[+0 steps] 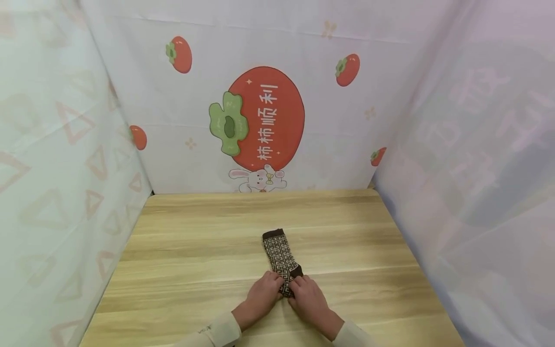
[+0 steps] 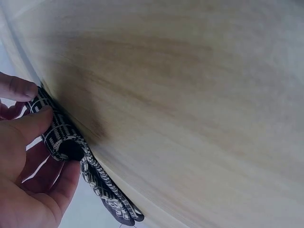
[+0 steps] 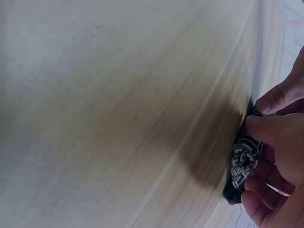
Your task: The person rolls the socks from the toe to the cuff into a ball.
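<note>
A dark sock with a cream geometric pattern (image 1: 278,253) lies lengthwise on the table, its plain dark cuff pointing away from me and its dark heel to the right. My left hand (image 1: 263,293) grips the near end from the left, and my right hand (image 1: 310,300) grips it from the right. In the left wrist view, that end of the sock (image 2: 61,128) is curled into a roll between thumb and fingers, with the layered flat part beyond. The right wrist view shows a coiled end of the sock (image 3: 244,159) beside the right fingers. Fingers hide part of the roll.
The light wood-grain table (image 1: 186,260) extends around the sock on all sides. A white printed sheet (image 1: 173,101) with red persimmons stands behind its far edge. Pale hanging sheets flank the left (image 1: 47,193) and right (image 1: 485,193) sides.
</note>
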A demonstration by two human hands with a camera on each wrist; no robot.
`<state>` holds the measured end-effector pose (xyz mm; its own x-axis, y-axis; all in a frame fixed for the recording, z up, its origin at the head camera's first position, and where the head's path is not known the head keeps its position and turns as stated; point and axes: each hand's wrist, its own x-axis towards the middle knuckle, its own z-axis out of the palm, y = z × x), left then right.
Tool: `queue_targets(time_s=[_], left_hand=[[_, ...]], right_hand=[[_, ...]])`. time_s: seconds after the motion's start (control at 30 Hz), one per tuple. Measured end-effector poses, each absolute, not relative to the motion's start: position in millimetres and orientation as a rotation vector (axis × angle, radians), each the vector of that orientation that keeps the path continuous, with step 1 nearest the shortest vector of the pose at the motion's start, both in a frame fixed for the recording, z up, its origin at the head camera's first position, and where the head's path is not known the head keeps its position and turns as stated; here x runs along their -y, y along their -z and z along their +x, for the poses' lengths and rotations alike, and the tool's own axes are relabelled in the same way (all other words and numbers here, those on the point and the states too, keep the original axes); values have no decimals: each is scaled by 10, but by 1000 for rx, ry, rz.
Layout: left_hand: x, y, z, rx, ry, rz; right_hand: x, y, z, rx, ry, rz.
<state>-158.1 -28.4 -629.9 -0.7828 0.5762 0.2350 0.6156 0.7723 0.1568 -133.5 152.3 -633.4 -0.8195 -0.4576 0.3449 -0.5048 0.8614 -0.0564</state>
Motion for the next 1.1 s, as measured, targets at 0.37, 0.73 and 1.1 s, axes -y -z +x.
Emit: queue_targets(time_s=[0.37, 0.73, 1.1], left_hand=[[259, 6292, -1587, 2840, 309, -940], [239, 6313, -1593, 2831, 293, -894], [236, 6243, -1597, 2902, 428, -848]], right_hand=[[-1526, 6399, -1348, 2672, -157, 745], [-1521, 6386, -1352, 2645, -143, 730], [-1562, 6391, -1401, 2590, -177, 796]])
